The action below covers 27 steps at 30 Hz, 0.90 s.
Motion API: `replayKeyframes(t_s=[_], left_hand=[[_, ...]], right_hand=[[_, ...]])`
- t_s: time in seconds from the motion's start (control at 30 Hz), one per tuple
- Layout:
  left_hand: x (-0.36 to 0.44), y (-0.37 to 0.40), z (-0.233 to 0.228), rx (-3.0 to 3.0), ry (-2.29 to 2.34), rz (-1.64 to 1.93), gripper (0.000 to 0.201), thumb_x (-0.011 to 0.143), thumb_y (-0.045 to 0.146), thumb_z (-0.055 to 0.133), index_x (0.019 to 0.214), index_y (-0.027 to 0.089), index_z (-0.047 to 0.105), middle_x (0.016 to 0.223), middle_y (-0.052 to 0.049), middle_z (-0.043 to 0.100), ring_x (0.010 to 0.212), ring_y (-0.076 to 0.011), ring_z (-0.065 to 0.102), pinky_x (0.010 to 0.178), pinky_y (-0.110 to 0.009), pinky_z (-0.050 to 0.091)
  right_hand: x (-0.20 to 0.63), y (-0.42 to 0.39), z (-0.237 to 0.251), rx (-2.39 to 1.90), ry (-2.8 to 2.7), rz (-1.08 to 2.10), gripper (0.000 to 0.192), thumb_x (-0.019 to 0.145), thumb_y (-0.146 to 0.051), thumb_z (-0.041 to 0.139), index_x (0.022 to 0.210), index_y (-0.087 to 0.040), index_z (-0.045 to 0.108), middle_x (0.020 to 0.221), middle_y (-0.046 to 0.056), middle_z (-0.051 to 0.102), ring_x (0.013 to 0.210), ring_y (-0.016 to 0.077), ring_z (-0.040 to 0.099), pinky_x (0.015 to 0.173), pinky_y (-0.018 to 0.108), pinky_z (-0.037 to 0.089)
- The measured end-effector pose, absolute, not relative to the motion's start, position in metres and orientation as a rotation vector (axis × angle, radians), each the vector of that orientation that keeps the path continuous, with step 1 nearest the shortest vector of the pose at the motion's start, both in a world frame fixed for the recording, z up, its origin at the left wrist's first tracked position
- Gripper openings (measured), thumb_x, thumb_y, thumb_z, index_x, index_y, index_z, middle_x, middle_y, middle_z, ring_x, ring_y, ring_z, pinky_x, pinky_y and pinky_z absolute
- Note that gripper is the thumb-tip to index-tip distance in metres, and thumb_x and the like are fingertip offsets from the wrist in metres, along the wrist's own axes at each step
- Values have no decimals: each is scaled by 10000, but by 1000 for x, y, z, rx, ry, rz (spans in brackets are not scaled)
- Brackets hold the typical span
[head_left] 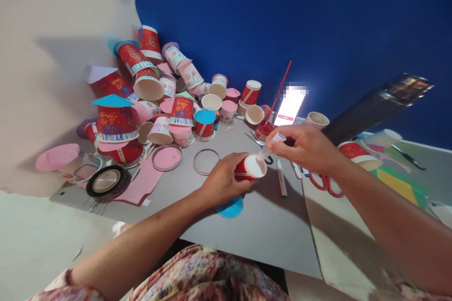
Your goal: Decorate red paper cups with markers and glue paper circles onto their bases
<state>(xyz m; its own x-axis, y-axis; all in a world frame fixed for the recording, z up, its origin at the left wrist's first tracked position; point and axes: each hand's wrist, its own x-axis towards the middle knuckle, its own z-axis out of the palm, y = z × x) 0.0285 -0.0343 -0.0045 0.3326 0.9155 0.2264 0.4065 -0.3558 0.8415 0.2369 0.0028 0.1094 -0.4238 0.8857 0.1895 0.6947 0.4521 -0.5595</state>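
Blue wall [268, 23] backs left hand [224, 178] gripping round-rimmed paper cup [252, 169].

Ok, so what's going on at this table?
Someone is working on a paper cup. The left hand holds the red cup tipped over the table, while the right hand holds a white tube at its pale end. A blue paper circle lies near the left hand, and decorated cups are heaped farther left.

Head view, facing forward, down, tabletop [278, 235] near
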Motion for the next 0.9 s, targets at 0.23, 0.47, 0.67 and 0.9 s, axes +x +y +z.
replayKeyframes(t_s=[0.23, 0.47, 0.67, 0.9], left_hand=[[28, -33, -5, 1835, 1174, 941, 581, 753, 229, 813, 1314, 208, 664, 1239, -76, 747, 1097, -259, 712, 977, -363, 555], [28, -33, 2, 1857, 1196, 906, 493, 776, 229, 784, 1257, 187, 686, 1167, -65, 765, 1022, -243, 710, 923, -352, 542], [25, -33, 5, 1786, 1221, 852, 688, 751, 292, 843, 1382, 181, 592, 1279, -117, 724, 1107, -280, 698, 976, -407, 543], [-17, -63, 34, 2068, 1224, 947, 254, 914, 250, 669, 1159, 182, 659, 1176, -104, 671, 1080, -240, 669, 925, -382, 572]], right_hand=[[255, -17, 99, -1486, -2113, 686, 248, 856, -397, 602, 753, -226, 749, 572, -17, 598, 522, 136, 496, 494, 260, 346], [237, -42, 91, -1389, -2081, 739, 203, 867, -377, 630, 825, -227, 760, 541, -47, 586, 453, 113, 488, 454, 244, 339], [225, -37, 93, -1209, -1984, 461, 163, 881, -339, 683, 932, -230, 793, 671, -13, 688, 530, 126, 529, 522, 261, 407], [266, -45, 85, -1351, -1707, 506, 187, 823, -380, 768, 928, -234, 823, 714, 1, 716, 576, 141, 556, 544, 281, 432]])
